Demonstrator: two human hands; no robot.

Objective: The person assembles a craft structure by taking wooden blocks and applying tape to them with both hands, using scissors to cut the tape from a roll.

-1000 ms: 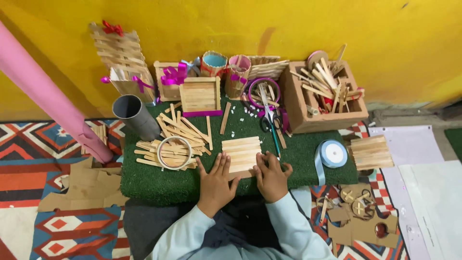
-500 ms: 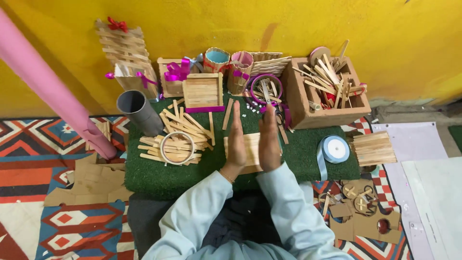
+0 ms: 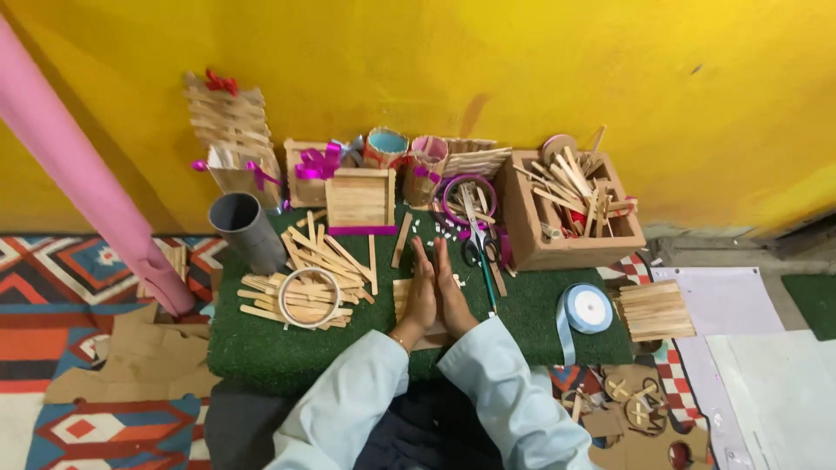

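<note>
Pale blue sleeves are coming up from the bottom edge, ending in the left hand (image 3: 420,292) and right hand (image 3: 451,292), which are pressing flat together palm to palm, fingers straight and pointing away, gripping nothing. They are hovering right over the stick panel (image 3: 403,298), a flat raft of wooden sticks lying on the green turf mat (image 3: 261,348), mostly hidden under the wrists. Left of it, a wooden hoop (image 3: 308,298) is sitting on a loose pile of craft sticks (image 3: 322,261), kept within reach. Right of the hands, scissors (image 3: 477,244) are lying blade-down on the mat, and a roll of blue ribbon (image 3: 585,307) is resting at the mat's edge. Further back, a wooden box (image 3: 570,248) is holding more sticks against the yellow wall (image 3: 522,70).
</note>
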